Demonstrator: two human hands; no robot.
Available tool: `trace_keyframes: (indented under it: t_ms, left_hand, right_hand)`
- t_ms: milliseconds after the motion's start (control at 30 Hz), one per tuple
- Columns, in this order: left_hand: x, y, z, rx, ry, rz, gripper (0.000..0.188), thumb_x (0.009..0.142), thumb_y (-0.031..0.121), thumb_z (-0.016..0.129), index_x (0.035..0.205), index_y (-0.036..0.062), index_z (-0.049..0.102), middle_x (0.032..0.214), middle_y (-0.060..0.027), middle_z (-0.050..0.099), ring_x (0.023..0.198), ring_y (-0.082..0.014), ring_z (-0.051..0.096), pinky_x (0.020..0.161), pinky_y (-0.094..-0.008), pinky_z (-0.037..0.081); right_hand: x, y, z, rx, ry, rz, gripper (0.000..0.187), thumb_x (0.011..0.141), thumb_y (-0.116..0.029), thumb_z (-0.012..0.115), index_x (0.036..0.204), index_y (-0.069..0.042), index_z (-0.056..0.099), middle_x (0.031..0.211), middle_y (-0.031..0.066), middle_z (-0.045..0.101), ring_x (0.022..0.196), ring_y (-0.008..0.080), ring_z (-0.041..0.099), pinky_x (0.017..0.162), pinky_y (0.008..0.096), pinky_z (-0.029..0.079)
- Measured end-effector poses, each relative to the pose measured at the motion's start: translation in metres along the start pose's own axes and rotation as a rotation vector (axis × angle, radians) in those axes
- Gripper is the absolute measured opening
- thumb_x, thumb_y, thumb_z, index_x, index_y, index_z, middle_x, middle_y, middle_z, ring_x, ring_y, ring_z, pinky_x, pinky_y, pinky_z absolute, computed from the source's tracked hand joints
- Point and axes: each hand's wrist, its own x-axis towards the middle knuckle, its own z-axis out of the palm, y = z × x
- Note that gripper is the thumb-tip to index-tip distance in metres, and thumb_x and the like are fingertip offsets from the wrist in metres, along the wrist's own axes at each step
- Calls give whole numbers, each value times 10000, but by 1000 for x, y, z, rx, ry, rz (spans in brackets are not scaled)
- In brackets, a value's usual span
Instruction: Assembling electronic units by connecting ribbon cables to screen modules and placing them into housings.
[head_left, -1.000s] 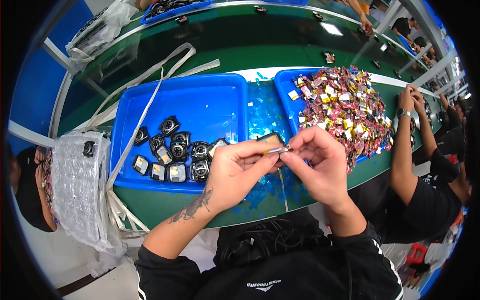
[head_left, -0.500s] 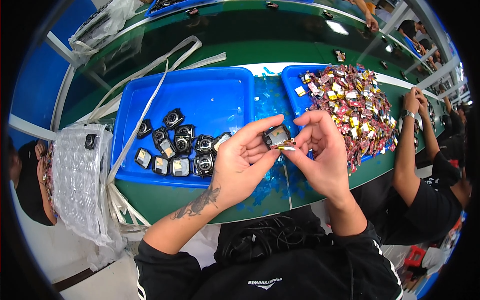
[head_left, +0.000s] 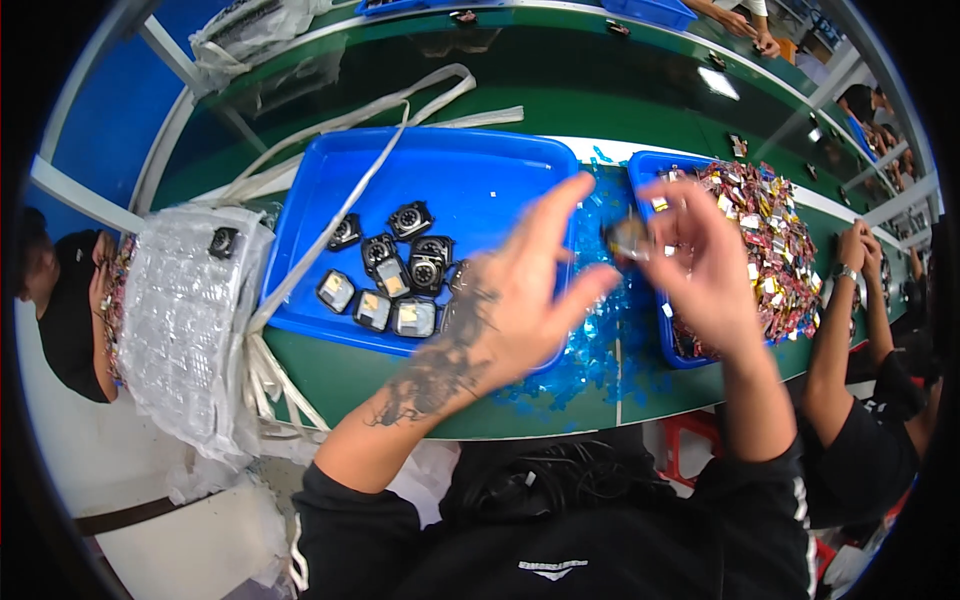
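Observation:
My right hand [head_left: 705,265], blurred by motion, pinches a dark smartwatch case [head_left: 630,240] by its edge above the gap between two blue trays. My left hand [head_left: 525,285] is apart from it, thumb and fingers spread, with nothing in them, over the right side of the left blue tray [head_left: 330,150]. Several black watch cases [head_left: 428,268] lie in that tray, some with round sensor backs up, others showing pale inner faces; my left forearm and hand hide part of the pile. Next to my right hand, the other blue tray [head_left: 672,345] holds a heap of small reddish circuit boards with silvery and yellow parts [head_left: 765,240].
Bits of blue film [head_left: 590,345] litter the green bench between the trays. A white strap [head_left: 330,225] crosses the left tray. Clear plastic packaging [head_left: 190,320] stands at left with a watch case [head_left: 224,241] on it. Co-workers' hands [head_left: 862,245] are at right.
My hands have come apart; the watch case has left my left hand and moved right with my right hand. The whole view has shifted, so the trays appear further right.

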Motion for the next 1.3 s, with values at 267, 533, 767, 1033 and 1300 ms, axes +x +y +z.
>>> trace_keyframes:
  t_ms: [267,533,767,1033,1300]
  left_hand:
    - [3,-31,-79,1039,-215,-172,465,772,317,751,1136,74,599,976,-160,682,938,-334,647,821,-429,504]
    - [3,-26,-75,949,-242,-232,311,742,241,774,964,64,647,967,-132,661,961,-310,621,801,-421,504]
    - [18,-5,-37,505,168,406,236,645,64,796,858,125,718,907,-57,566,827,-247,558,674,-364,481]
    - [-1,5,12,-443,5,90,645,765,-23,735,1347,-2,457,1203,-143,497,896,-231,646,763,-308,566]
    - [-2,-16,23,-807,-77,-444,243,884,-30,610,1125,-53,584,945,-108,659,816,-169,680,695,-278,601]
  right_hand:
    - [193,82,-31,-474,81,244,524,607,-173,868,1053,-17,642,915,156,689,848,246,677,745,351,532]
    - [199,84,-52,-691,139,224,519,658,-273,846,1072,-28,653,1064,165,665,995,302,647,864,370,510]
    - [86,-11,-19,125,-441,207,397,1014,-351,467,1161,-12,613,958,81,641,814,150,622,673,300,554]
    - [-2,-11,-8,42,-162,-43,306,893,-85,637,1188,-11,605,791,52,656,705,98,627,646,272,518]
    - [-41,-6,-26,-121,82,-266,260,837,-86,670,1082,-28,609,877,141,662,780,314,655,665,389,531]
